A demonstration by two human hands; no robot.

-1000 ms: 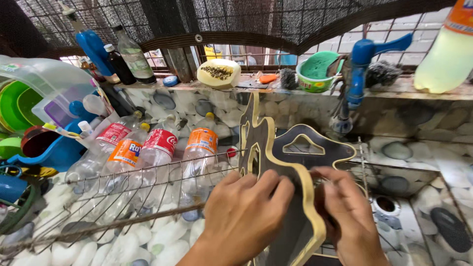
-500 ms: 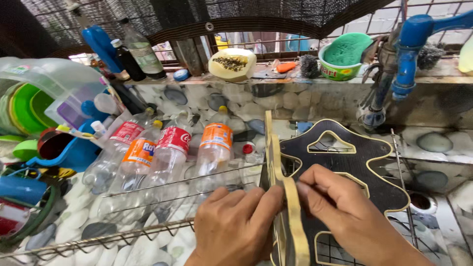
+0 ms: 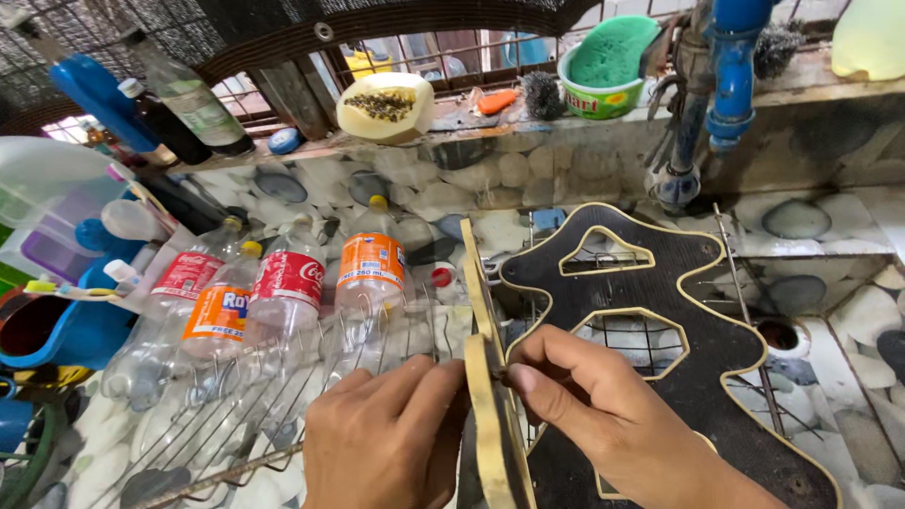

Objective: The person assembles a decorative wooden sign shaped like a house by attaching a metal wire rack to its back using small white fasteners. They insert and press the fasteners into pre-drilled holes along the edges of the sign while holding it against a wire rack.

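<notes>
My left hand (image 3: 386, 434) and my right hand (image 3: 594, 401) grip a thin flat board (image 3: 490, 386) seen edge-on, pale at the rim, standing upright between them. Right behind it lies a dark flat board (image 3: 679, 311) with a cream edge and shaped cut-outs, resting on a wire rack over the sink. My right fingers pinch the upright board's edge; my left fingers press its other side.
Several empty plastic bottles (image 3: 283, 302) lie on a wire rack (image 3: 236, 415) to the left. Blue and clear plastic containers (image 3: 57, 217) crowd the far left. A blue tap pipe (image 3: 731, 75), a green tub (image 3: 608, 71) and a halved fruit (image 3: 385, 106) sit on the ledge.
The view has moved in closer and lower. The upright board now stands edge-on between my hands, and the dark cut-out board has shifted right over the sink.
</notes>
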